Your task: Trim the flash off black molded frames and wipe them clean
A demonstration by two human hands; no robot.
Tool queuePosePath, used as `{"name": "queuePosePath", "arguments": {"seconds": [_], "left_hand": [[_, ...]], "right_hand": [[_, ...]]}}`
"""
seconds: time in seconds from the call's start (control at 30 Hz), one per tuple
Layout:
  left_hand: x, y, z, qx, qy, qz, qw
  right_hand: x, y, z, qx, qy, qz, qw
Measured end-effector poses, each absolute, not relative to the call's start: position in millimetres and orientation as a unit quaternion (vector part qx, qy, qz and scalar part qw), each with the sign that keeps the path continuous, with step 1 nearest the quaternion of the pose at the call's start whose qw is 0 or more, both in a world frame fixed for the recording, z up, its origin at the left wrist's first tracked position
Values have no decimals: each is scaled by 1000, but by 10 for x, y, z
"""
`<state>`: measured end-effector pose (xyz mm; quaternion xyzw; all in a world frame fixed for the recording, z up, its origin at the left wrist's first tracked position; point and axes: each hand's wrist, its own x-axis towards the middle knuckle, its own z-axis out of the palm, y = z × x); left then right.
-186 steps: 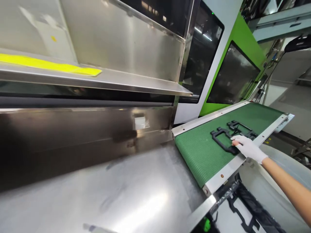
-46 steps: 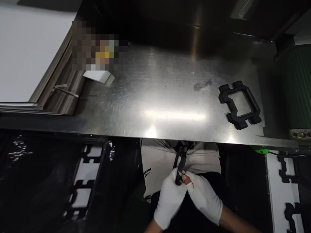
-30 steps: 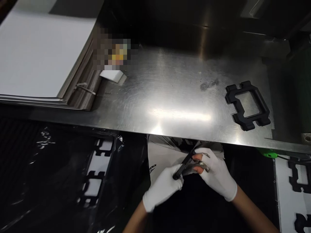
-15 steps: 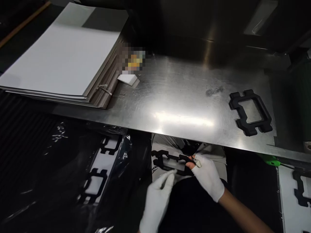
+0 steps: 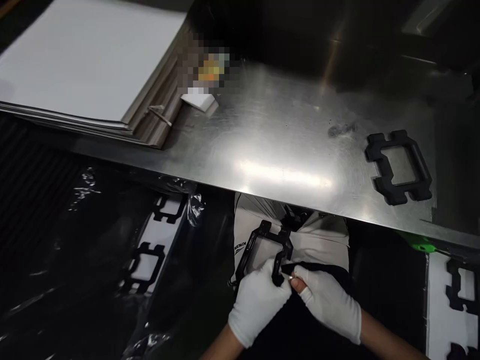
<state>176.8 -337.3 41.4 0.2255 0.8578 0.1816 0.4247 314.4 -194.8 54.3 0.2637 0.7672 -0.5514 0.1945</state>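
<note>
A black frame [image 5: 245, 255] with notched edges is tilted above my lap. My left hand [image 5: 258, 295], in a white glove, is closed around its near right corner. My right hand [image 5: 322, 297], gloved with the thumb tip bare, is pinched at that same corner. Between its thumb and fingers a small shiny metal tool [image 5: 291, 278] shows, mostly hidden, its tip close to the frame's edge. On the metal table [image 5: 285, 150] a similar black frame [image 5: 399, 167] lies flat at the right, apart from both hands.
A thick stack of white sheets [image 5: 86, 60] lies at the table's left, with a small white block [image 5: 198, 99] beside it. More black frames [image 5: 146, 267] rest on a white strip among black plastic [image 5: 90, 255] at left. Others [image 5: 459, 287] lie on white at right, near a green piece [image 5: 420, 245].
The frame has turned more upright and shifted nearer my body. My left hand has moved from its lower edge to grip its corner. My right hand has let go of the frame's right end.
</note>
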Motion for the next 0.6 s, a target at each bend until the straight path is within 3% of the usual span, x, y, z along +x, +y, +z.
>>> {"name": "queuePosePath", "arguments": {"seconds": [0.2, 0.6], "left_hand": [[1849, -3359, 439, 310, 852, 46, 420], [1876, -3344, 447, 306, 855, 33, 416]], "right_hand": [[3175, -2108, 523, 271, 805, -455, 268], [3100, -2087, 598, 282, 792, -449, 301]]}}
